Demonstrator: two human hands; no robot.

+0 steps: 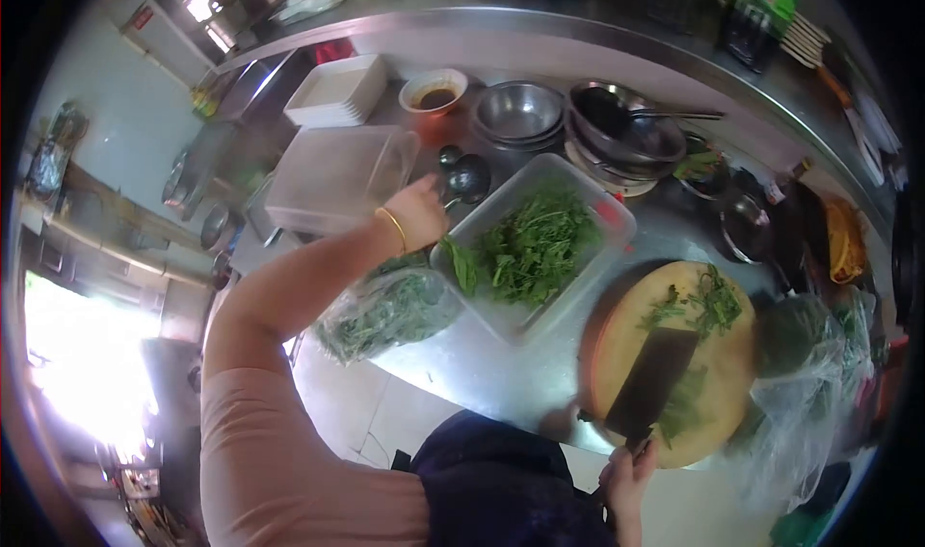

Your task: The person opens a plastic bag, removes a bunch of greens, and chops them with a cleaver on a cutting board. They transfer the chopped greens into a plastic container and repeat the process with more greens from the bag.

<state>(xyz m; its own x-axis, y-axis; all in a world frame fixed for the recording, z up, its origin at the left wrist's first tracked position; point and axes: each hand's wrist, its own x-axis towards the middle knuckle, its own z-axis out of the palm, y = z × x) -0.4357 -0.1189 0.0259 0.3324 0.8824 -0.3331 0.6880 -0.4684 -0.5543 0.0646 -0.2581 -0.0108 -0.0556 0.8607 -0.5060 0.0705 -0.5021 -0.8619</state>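
My right hand (628, 470) grips the handle of a cleaver (652, 381). Its broad dark blade lies over a round cutting board (621, 340). Chopped greens (715, 301) sit at the board's far side, and a pale green leaf (686, 403) shows beside the blade. My left hand (420, 210), wearing a yellow bracelet, has its fingers curled close to a dark ladle (468, 178); what is between them is hidden. Right of that hand stands a clear plastic tub (511, 327) holding leafy greens (540, 244).
A bag of greens (390, 311) lies below my left forearm. Behind are a lidded plastic box (332, 176), stacked white trays (337, 90), a bowl of dark liquid (434, 92), metal bowls (518, 112) and pans (665, 143). Plastic bags (800, 393) flank the board's right. A steel shelf (540, 22) overhangs the back.
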